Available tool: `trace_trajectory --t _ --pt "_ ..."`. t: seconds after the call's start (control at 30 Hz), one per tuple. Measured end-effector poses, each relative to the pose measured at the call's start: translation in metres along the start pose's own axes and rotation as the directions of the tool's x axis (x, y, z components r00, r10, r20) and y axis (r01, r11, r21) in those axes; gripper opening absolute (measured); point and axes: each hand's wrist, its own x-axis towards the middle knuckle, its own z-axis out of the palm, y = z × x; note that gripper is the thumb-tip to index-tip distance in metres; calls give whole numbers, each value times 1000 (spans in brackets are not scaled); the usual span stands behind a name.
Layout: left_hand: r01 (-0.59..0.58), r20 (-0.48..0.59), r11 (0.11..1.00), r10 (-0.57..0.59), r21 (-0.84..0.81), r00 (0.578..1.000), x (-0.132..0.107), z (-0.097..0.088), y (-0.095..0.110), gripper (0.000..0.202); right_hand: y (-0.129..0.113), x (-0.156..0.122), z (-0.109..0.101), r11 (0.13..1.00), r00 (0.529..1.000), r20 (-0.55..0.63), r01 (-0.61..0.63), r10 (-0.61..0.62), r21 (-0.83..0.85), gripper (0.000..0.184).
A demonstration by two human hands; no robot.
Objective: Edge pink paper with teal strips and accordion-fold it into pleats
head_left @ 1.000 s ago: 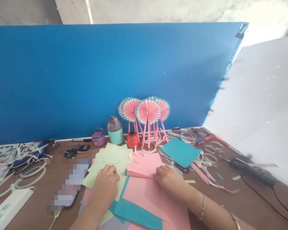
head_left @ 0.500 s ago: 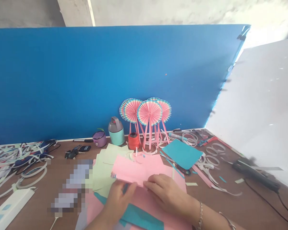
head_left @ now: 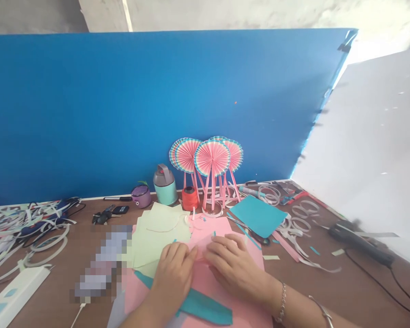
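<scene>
My left hand (head_left: 173, 273) and my right hand (head_left: 229, 266) lie side by side, fingers curled and pressed down on a folded piece of pink paper (head_left: 201, 248). It rests on a larger pink sheet (head_left: 222, 291) over a teal sheet (head_left: 205, 310). Pale green sheets (head_left: 157, 234) fan out just left of the hands. Several finished pink paper fans (head_left: 210, 159) on sticks stand against the blue board behind.
A teal sheet (head_left: 258, 214) with scissors (head_left: 251, 234) lies right of the hands. A mint bottle (head_left: 164, 184), red spool (head_left: 190, 198) and purple pot (head_left: 140, 196) stand at the back. Paper strips (head_left: 27, 228) pile up at left; a black tool (head_left: 360, 239) with a cable lies at right.
The pleated pink stack was lifted and turned, then brought down toward me. Both hands closed in together and now press it flat on the pink sheet.
</scene>
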Motion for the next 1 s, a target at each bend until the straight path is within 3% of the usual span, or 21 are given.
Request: trace_trajectory --t 0.1,0.3,0.53,0.7,0.87,1.0 --pt "-5 130 1000 6 -8 992 -1 7 -1 25 11 -6 12 997 980 184 -78 76 0 21" --pt "109 259 991 -85 -80 962 -6 7 -12 25 28 -16 14 973 879 450 -219 161 79 22" --pt "325 342 917 -237 -230 909 -7 -3 -20 28 37 -20 11 921 850 478 -344 223 181 31" --pt "495 348 825 -395 -272 850 -5 -6 -24 21 40 -15 8 785 776 493 -562 393 259 19" --pt "532 336 804 -441 -263 832 -5 -5 -26 19 41 -11 6 738 763 500 -600 410 309 19" --pt "551 336 798 -463 -245 820 -5 -4 -26 20 41 -9 7 707 725 531 -643 438 294 20"
